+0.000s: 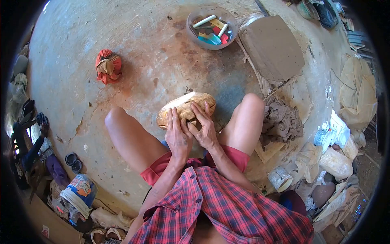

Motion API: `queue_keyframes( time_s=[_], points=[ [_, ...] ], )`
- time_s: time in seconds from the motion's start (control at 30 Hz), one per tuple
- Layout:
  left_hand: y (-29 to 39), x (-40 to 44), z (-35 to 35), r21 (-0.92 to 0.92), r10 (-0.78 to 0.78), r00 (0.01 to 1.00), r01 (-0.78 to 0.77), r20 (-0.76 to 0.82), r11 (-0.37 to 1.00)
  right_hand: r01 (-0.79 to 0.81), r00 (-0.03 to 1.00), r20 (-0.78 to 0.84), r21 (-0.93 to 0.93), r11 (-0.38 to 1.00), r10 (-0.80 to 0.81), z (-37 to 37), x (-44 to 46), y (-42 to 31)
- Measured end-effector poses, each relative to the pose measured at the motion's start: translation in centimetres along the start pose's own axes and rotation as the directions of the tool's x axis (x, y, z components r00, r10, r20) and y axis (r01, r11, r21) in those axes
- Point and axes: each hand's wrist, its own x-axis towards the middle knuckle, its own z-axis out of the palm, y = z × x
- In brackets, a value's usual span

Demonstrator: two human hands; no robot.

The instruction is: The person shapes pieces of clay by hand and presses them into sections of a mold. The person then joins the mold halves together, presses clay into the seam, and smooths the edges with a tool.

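Note:
A tan, oblong, rounded block [185,102] with a pale top strip and wrinkled, wrapped-looking sides lies crosswise between my knees. Both hands hold its near side. My left hand [177,134] has its fingers stretched up over the block's front face. My right hand [203,128] grips further right, fingers bent over the surface and thumb low. A dark split or fold shows in the block between the hands. What supports it underneath is hidden.
Ahead stands a clear bowl [191,34] of tools; a red cloth-wrapped bundle [109,67] sits left. On the right are a flat grey-brown clay slab [272,46] and a heap of clay scraps [281,122]. A bucket [79,195], tin [280,179] and wrapped items line the sides.

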Motion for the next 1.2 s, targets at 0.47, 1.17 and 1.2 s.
queue_keyframes(
  time_s=[0.47, 1.17, 1.2],
  points=[
    [-0.3, 0.6, -0.4, 0.021, 0.079, 0.995, -0.077, -0.059, 0.997, -0.043, 0.996, 0.076, -0.059, 0.997, 0.048, 0.6, -0.8, 1.9],
    [-15.5, 10.6, -15.4, -0.446, -0.192, 0.932, 0.32, 0.308, 0.836, -0.195, 0.972, -0.122, 0.044, 0.98, 0.199, -17.9, 7.8, 1.6],
    [-17.7, 9.4, -12.8, -0.436, -0.217, 0.872, 0.418, 0.439, 0.797, -0.241, 0.969, 0.038, -0.036, 0.97, 0.243, -16.8, 8.2, 4.2]
  ],
)
